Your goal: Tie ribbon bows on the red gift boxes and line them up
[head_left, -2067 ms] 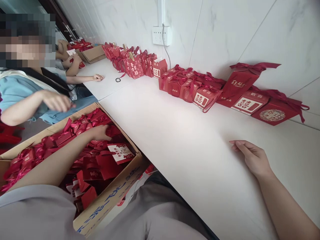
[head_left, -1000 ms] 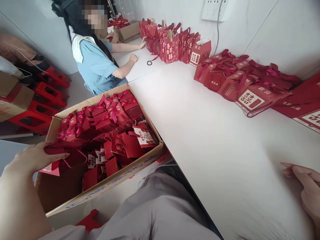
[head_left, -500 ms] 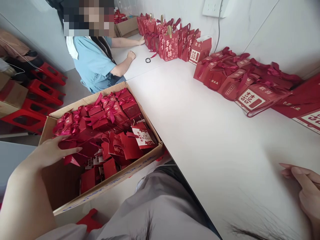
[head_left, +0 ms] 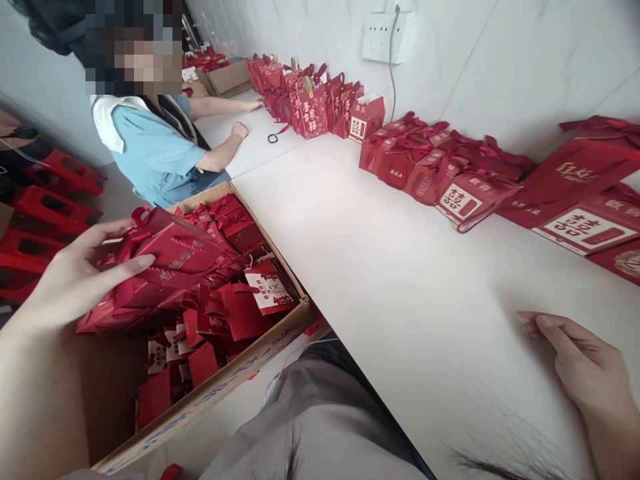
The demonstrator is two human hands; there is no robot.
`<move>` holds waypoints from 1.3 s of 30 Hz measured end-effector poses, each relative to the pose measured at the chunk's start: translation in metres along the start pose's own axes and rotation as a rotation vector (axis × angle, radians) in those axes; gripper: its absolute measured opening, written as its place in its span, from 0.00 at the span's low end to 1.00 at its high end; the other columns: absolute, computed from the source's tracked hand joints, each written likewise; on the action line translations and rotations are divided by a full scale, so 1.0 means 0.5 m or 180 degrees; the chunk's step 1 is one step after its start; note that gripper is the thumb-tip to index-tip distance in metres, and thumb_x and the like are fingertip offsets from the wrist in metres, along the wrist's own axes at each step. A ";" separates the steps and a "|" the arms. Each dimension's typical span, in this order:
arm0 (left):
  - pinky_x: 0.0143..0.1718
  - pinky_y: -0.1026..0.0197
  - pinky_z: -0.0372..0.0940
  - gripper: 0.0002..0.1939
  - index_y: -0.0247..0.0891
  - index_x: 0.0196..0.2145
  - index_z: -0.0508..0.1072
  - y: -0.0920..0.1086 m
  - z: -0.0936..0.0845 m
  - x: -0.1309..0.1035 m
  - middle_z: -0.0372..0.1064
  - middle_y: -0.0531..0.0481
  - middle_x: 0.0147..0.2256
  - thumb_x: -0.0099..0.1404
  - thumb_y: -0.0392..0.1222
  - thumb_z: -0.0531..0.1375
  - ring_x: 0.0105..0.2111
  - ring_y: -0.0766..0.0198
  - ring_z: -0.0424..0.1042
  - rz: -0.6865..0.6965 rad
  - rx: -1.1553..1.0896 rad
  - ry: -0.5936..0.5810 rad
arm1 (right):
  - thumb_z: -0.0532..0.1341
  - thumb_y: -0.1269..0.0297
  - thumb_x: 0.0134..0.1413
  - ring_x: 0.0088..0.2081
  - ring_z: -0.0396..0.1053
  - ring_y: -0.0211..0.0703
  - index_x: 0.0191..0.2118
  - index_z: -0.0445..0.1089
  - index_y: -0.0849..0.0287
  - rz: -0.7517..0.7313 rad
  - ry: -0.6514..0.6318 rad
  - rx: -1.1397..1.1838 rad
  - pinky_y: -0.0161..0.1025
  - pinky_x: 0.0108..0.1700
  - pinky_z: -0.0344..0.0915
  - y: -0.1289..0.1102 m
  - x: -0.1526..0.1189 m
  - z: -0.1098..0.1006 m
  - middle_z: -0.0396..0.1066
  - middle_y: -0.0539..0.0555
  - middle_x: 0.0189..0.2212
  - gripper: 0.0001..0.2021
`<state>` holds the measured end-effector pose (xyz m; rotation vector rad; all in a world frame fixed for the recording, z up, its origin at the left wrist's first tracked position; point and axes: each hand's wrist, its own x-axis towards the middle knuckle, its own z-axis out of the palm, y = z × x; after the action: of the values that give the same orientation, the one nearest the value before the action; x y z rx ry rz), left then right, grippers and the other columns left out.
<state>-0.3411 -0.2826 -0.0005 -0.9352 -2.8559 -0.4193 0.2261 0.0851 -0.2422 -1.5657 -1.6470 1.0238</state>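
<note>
My left hand (head_left: 95,267) grips a red gift box (head_left: 180,250) with ribbon and a twisted cord, thumb on the near side, above the left part of an open cardboard box (head_left: 260,347). Under and beside it lie many red boxes with ribbons, among them one with a white printed face (head_left: 270,288). Over the white table (head_left: 390,287) at the right, my right hand (head_left: 575,353) has its thumb and fingers pressed together; nothing shows in them.
Rows of red gift boxes (head_left: 463,200) and red bags (head_left: 310,113) line the wall. A person in a blue shirt (head_left: 155,150) sits across, arms on the table. A black loop (head_left: 273,139) lies there. Red stools (head_left: 50,207) stand at left.
My left hand has closed on a red box and raised it out of the cardboard box's contents. The view has turned right, showing more red boxes at the right. My right hand stays pinched.
</note>
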 end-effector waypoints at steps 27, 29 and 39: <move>0.52 0.47 0.62 0.47 0.43 0.65 0.54 0.556 0.238 0.003 0.55 0.37 0.63 0.56 0.72 0.53 0.57 0.41 0.64 0.2746 -0.0019 -0.1851 | 0.55 0.42 0.58 0.37 0.69 0.47 0.40 0.76 0.55 -0.0558 -0.0528 0.0453 0.40 0.42 0.64 -0.072 0.012 0.038 0.74 0.53 0.33 0.22; 0.52 0.44 0.61 0.51 0.39 0.67 0.51 0.579 0.242 -0.024 0.56 0.34 0.62 0.55 0.75 0.51 0.58 0.38 0.61 0.2755 0.0179 -0.1825 | 0.55 0.43 0.59 0.38 0.69 0.46 0.40 0.76 0.55 -0.0551 -0.0536 0.0469 0.40 0.42 0.64 -0.073 0.012 0.039 0.74 0.53 0.34 0.21; 0.55 0.43 0.60 0.54 0.51 0.68 0.45 0.604 0.238 -0.076 0.51 0.38 0.65 0.50 0.69 0.61 0.61 0.36 0.58 0.3755 0.0305 -0.2537 | 0.56 0.44 0.59 0.39 0.69 0.46 0.40 0.76 0.55 -0.0546 -0.0538 0.0460 0.40 0.43 0.63 -0.077 0.011 0.035 0.72 0.52 0.32 0.21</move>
<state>-0.1332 -0.0358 -0.0527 -2.8891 -2.0853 0.2873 0.1915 0.0892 -0.2177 -1.2504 -1.7441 1.1807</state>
